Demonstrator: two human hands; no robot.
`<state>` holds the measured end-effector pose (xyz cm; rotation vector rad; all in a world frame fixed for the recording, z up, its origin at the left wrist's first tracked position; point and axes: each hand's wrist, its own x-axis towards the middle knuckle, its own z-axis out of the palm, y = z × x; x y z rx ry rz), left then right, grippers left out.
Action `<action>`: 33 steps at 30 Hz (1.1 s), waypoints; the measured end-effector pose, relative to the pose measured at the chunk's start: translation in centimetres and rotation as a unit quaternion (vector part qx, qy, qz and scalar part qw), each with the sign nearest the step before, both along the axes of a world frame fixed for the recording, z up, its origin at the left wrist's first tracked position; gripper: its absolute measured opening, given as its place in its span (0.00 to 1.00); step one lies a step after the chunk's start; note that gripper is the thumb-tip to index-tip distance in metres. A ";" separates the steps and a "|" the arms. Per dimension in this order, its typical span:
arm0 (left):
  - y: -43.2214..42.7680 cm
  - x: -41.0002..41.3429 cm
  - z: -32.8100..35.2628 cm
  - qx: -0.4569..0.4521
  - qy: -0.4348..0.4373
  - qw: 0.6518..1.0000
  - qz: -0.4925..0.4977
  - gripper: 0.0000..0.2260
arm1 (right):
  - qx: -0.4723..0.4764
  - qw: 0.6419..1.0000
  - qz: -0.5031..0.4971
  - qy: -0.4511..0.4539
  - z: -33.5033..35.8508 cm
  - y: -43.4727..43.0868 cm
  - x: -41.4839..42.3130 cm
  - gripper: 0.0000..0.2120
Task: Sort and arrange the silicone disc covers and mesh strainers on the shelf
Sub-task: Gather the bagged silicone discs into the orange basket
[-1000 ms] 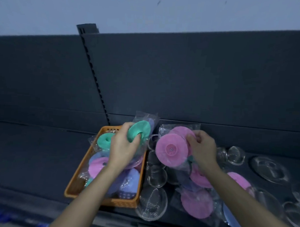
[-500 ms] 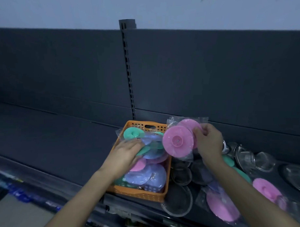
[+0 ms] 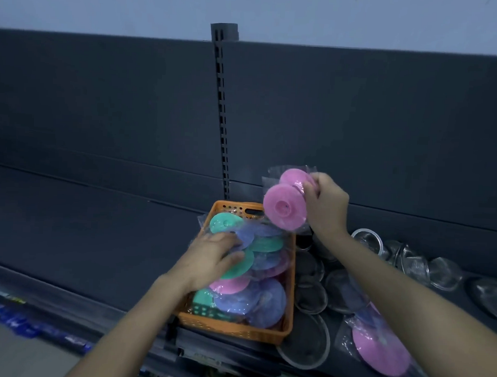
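Your right hand (image 3: 324, 208) pinches a bagged pair of pink discs (image 3: 285, 210) by one edge, above the basket's (image 3: 231, 330) back right corner. The slick bag could slip from so small a grip and drop among the strainers (image 3: 311, 299) on the shelf (image 3: 71, 233). Your left hand (image 3: 211, 256) lies flat and open on the basket's heaped covers (image 3: 255, 273), holding nothing; press harder and the pile may slide over the rim.

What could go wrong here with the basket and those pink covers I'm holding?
The orange plastic basket sits at the shelf's front edge; the left hand pressing its heaped bagged discs might tip it. The bagged pink silicone discs, pinched by the right hand, could slip onto the mesh strainers.
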<state>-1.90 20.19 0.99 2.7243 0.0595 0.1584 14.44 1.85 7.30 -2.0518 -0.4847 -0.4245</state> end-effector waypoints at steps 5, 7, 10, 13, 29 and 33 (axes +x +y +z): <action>-0.8 -0.1 -2.9 0.044 0.042 0.998 0.013 0.28 | -0.101 0.980 0.144 -0.097 -2.2 1.8 -1.3 0.09; -0.3 0.0 -2.8 0.041 0.042 0.998 0.007 0.28 | -0.215 0.946 0.228 -0.078 -4.4 2.1 -1.6 0.10; -0.2 0.1 -3.0 0.040 0.042 0.998 0.005 0.27 | -0.333 0.909 0.246 -0.041 -6.5 2.1 -1.0 0.14; -0.3 0.2 -3.1 0.037 0.040 0.998 0.012 0.27 | -0.351 0.898 0.264 0.001 -6.4 2.3 0.0 0.21; -2.3 0.3 -0.1 -0.010 -0.032 0.999 0.040 0.32 | -0.262 0.915 0.293 0.094 -5.6 0.6 -0.2 0.33; -4.8 1.0 1.4 0.006 -0.092 0.996 -0.007 0.27 | -0.190 0.953 0.232 0.050 -5.6 -3.1 -1.8 0.25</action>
